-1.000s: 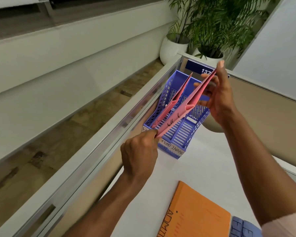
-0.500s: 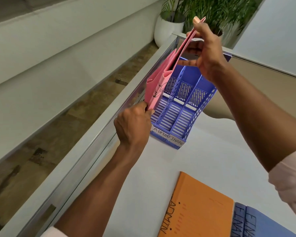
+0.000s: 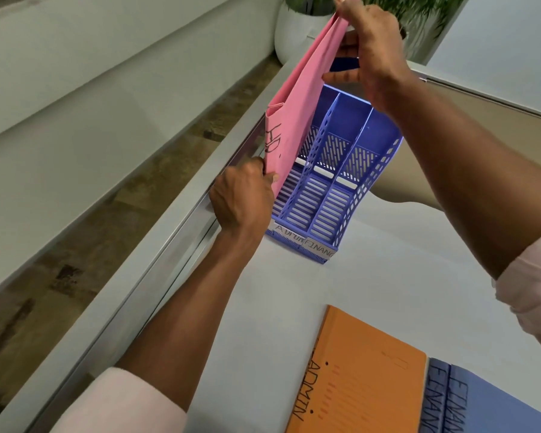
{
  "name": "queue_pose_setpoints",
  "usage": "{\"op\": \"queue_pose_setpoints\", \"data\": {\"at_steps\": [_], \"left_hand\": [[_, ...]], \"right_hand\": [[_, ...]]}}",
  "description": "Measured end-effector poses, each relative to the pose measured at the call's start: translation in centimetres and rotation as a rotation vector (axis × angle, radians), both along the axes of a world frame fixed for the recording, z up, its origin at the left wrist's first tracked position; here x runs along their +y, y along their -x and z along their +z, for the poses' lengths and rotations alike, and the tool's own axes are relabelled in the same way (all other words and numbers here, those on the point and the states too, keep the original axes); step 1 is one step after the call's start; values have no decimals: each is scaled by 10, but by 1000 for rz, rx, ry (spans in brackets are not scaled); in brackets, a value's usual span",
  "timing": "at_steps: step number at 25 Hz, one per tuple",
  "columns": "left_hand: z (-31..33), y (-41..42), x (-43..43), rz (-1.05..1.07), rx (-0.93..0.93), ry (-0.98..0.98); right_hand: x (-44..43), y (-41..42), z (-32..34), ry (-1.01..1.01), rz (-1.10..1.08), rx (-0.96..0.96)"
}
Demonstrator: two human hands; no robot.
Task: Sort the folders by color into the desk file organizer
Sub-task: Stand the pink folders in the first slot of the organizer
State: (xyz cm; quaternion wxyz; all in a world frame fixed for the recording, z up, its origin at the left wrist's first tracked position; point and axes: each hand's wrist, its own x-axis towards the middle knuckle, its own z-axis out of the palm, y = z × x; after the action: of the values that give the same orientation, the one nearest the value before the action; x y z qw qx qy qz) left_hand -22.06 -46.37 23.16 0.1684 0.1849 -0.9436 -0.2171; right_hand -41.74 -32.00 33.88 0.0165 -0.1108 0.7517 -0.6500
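A blue plastic file organizer (image 3: 334, 195) with three slots stands at the desk's far left, its front labels reading ADMIN and FINANCE. Pink folders (image 3: 297, 114) stand nearly upright over its leftmost slot, lower edge down inside it. My left hand (image 3: 242, 198) pinches their lower near corner. My right hand (image 3: 372, 48) grips their top far corner. An orange folder marked ADMIN (image 3: 359, 379) lies flat near me, and a blue folder marked FINANCE (image 3: 475, 407) lies to its right.
The white desk (image 3: 388, 276) is bordered on the left by a grey metal partition rail (image 3: 175, 235), beyond which the floor lies lower. A tan partition panel (image 3: 487, 120) closes the far side. A white plant pot (image 3: 297, 29) stands past the corner.
Both hands have swung the pink folders from a slanted hold to nearly upright and moved them left into the organizer's leftmost slot. The camera has tilted downward.
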Motion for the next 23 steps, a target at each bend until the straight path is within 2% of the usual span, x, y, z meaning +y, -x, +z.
{"op": "queue_pose_setpoints", "data": {"at_steps": [11, 15, 23], "left_hand": [[-20, 8, 3, 19, -70, -19], [-23, 3, 5, 18, -81, -18], [-27, 8, 9, -15, -91, -80]], "right_hand": [[5, 5, -22, -20, 15, 49], [6, 9, -30, -25, 22, 12], [13, 24, -56, -139, -52, -21]]}}
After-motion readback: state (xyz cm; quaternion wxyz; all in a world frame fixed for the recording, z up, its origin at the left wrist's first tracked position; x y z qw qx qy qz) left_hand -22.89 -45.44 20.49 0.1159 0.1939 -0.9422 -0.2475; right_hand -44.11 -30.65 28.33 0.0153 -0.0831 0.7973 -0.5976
